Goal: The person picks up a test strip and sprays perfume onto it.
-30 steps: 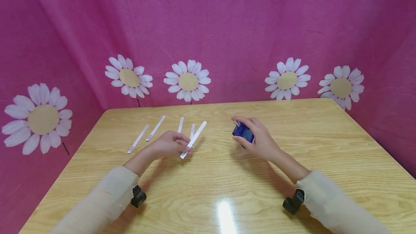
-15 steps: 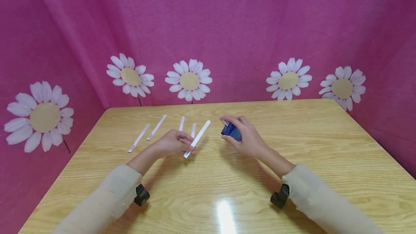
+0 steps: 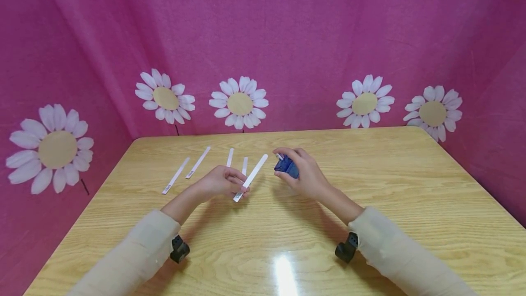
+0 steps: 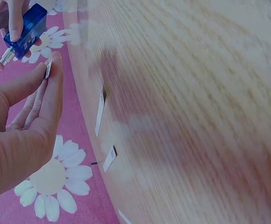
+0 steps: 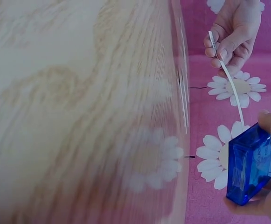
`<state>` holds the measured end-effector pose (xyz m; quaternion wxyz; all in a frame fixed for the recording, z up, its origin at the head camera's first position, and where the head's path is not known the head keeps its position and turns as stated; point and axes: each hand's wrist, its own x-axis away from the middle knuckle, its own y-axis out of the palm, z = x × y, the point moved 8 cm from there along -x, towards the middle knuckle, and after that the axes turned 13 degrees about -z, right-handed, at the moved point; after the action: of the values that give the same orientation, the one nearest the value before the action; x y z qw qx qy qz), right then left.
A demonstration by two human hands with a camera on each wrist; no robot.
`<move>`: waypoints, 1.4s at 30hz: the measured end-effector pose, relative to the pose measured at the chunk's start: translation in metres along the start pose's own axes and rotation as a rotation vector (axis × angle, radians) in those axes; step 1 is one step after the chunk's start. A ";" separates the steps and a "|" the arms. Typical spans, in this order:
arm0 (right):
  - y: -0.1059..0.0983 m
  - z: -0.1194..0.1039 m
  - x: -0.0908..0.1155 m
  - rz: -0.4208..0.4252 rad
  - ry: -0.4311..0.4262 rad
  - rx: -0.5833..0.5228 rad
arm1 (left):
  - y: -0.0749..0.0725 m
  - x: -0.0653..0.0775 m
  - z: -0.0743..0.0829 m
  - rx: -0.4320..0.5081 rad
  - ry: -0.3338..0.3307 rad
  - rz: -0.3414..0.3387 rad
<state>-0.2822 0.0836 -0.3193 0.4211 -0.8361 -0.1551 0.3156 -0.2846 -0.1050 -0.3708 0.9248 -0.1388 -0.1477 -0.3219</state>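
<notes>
Apparently, a white strip [image 3: 255, 171] is presented to a blue bottle [image 3: 287, 167] at mid-frame.
It is pinched in the left grip [image 3: 222, 182], the bottle clasped in the right grip [image 3: 309, 175]; careful nozzle [image 4: 6, 56] aim seems called for. Loose strips [image 3: 198, 162] are spread at left, short of the far edge [image 3: 328, 130]; room is offered by the counter [image 3: 411, 186] at right.

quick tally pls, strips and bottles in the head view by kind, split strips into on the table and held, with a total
White strips on the table: 4
White strip held in the left hand: 1
Blue bottle held in the right hand: 1
Total: 6
</notes>
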 end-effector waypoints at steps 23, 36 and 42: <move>-0.008 0.002 0.014 -0.022 0.017 -0.034 | -0.008 0.002 -0.009 -0.036 0.027 -0.005; -0.039 0.030 0.043 0.030 0.053 0.006 | -0.046 0.020 -0.033 -0.044 0.003 0.080; -0.053 0.044 0.056 0.059 0.081 0.026 | -0.062 0.029 -0.043 -0.055 -0.033 0.132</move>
<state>-0.2682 0.1716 -0.3182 0.4286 -0.8468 -0.1091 0.2955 -0.2949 -0.1828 -0.3896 0.9372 -0.1789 -0.1447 -0.2620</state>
